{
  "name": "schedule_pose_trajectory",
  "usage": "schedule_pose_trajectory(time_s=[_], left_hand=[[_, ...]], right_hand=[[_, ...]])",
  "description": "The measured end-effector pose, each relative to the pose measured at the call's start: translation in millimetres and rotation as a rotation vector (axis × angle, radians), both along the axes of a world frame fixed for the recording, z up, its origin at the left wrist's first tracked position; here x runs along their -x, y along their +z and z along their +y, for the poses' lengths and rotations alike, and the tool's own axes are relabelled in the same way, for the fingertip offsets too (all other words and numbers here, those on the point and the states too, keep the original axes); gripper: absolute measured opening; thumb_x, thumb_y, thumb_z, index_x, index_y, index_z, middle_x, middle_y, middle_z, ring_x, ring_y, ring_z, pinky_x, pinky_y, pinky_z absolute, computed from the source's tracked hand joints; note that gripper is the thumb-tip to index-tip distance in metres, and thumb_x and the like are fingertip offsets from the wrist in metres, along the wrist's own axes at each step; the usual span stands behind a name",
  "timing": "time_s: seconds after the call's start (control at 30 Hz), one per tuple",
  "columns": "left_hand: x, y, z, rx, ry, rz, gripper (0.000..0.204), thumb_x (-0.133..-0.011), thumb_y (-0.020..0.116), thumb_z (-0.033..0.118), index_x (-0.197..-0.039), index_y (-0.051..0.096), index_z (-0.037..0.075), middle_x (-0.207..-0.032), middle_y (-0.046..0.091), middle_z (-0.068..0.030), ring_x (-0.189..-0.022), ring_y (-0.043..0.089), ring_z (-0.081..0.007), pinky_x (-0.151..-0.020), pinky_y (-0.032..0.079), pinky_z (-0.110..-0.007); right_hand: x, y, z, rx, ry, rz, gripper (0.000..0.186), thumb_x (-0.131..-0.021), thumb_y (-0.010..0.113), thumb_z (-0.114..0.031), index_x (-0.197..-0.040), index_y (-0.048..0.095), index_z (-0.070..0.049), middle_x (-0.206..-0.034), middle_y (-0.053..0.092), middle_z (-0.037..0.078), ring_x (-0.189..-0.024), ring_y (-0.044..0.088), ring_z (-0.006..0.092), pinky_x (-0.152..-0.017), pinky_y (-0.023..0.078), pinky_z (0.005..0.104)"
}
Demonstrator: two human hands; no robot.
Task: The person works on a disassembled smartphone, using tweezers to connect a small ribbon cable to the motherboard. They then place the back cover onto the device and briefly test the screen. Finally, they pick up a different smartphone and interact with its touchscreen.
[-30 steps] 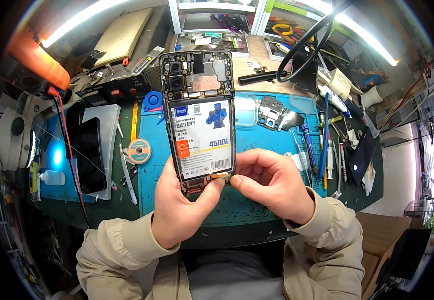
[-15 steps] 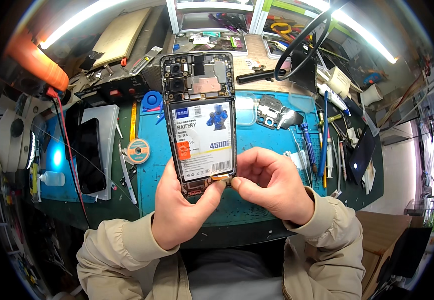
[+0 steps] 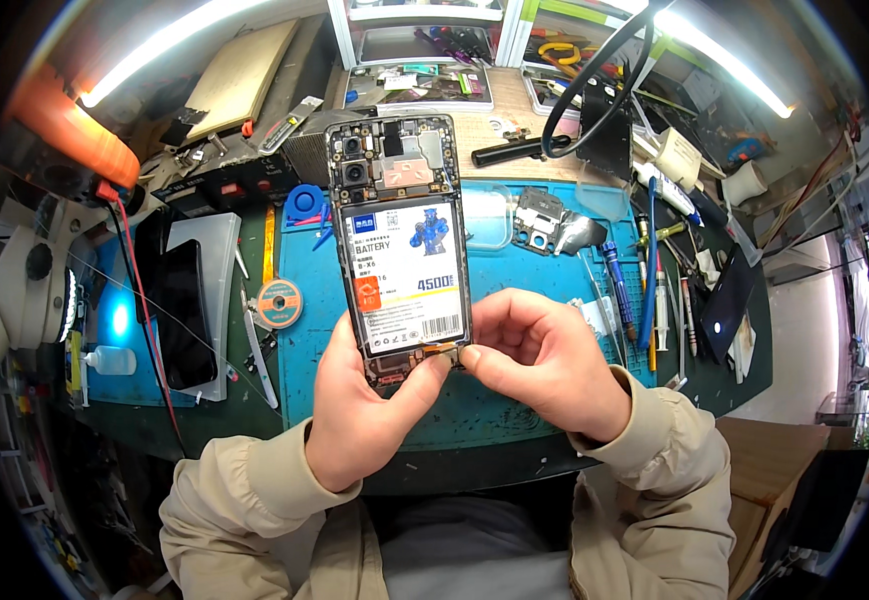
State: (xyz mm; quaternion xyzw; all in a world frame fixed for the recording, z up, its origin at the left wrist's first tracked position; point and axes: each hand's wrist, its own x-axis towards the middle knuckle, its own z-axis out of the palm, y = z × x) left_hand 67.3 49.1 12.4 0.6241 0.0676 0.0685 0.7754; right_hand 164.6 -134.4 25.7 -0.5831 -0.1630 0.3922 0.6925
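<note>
An opened smartphone (image 3: 409, 172), its back cover off, stands upright and slightly tilted over the middle of the mat. Camera modules and circuit parts show at its top. A white battery (image 3: 404, 310) with a blue figure and an orange tab fills its middle. My left hand (image 3: 364, 415) is closed round the phone's lower left side, the thumb lying over the bottom board beside a small orange flex strip (image 3: 440, 349). At the lower right corner, my right hand (image 3: 554, 370) is closed, thumb and bent forefinger pinching the phone's edge. Its other fingers are curled.
Beneath lies a blue work mat (image 3: 514, 415). To the left are a solder wire spool (image 3: 280, 304), a dark phone (image 3: 186, 315) and a small bottle (image 3: 112, 360). A metal phone shield plate (image 3: 539, 222) lies beyond my right hand, with several screwdrivers (image 3: 616, 285) and pens further right.
The phone has tipped a little, its top edge now slightly lower and further left in view. Both hands keep the same hold.
</note>
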Motion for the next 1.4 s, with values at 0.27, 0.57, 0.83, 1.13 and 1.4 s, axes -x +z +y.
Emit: schedule_pose_trajectory(time_s=[0.27,0.57,0.83,1.13,1.4], left_hand=[[2.1,1.3,1.0,0.082,-0.023,0.056,0.046,-0.095,0.070,-0.001,-0.134,0.046,-0.001,-0.125,0.066,-0.0084,-0.111,0.066,-0.0126,-0.095,0.055,-0.029],[-0.9,-3.5,3.6,0.152,-0.060,0.039,0.060,-0.096,0.076,0.011,-0.143,0.039,0.001,-0.134,0.060,-0.0092,-0.122,0.060,-0.0154,-0.104,0.049,-0.033],[7.0,39.3,21.1,-0.476,-0.606,0.109,0.044,-0.098,0.072,0.017,-0.135,0.058,-0.002,-0.131,0.065,-0.0153,-0.116,0.065,-0.0208,-0.094,0.055,-0.034],[-13.4,88.4,16.8,-0.837,-0.353,-0.124,0.065,-0.093,0.075,0.004,-0.150,0.045,-0.001,-0.122,0.070,-0.0159,-0.114,0.068,-0.0217,-0.096,0.054,-0.032],[-16.9,47.7,4.3,-0.146,-0.445,0.075,0.055,-0.101,0.059,-0.003,-0.151,0.036,-0.004,-0.136,0.060,-0.0121,-0.124,0.060,-0.0157,-0.105,0.050,-0.031]], right_hand=[[-0.5,-0.8,-0.8,-0.026,-0.002,0.020,0.024,-0.098,0.069,-0.003,-0.120,0.064,0.004,-0.113,0.072,0.007,-0.102,0.069,0.0103,-0.088,0.056,0.0273],[-5.1,-6.4,4.5,-0.105,-0.046,-0.039,0.030,-0.101,0.066,-0.007,-0.128,0.063,0.005,-0.115,0.072,0.007,-0.102,0.070,0.0132,-0.087,0.057,0.0286],[-48.4,28.1,-31.5,-0.061,-0.021,-0.271,0.028,-0.103,0.056,-0.011,-0.122,0.070,0.006,-0.101,0.075,0.007,-0.086,0.070,0.0104,-0.071,0.059,0.0270],[-48.0,32.4,-40.4,-0.065,0.255,-0.482,0.023,-0.103,0.060,-0.012,-0.115,0.073,0.002,-0.099,0.069,0.000,-0.093,0.060,0.0071,-0.082,0.050,0.0262],[-33.7,29.3,-25.9,-0.121,-0.150,-0.687,0.033,-0.095,0.076,-0.024,-0.117,0.069,-0.001,-0.105,0.072,0.009,-0.097,0.068,0.0180,-0.083,0.055,0.0305]])
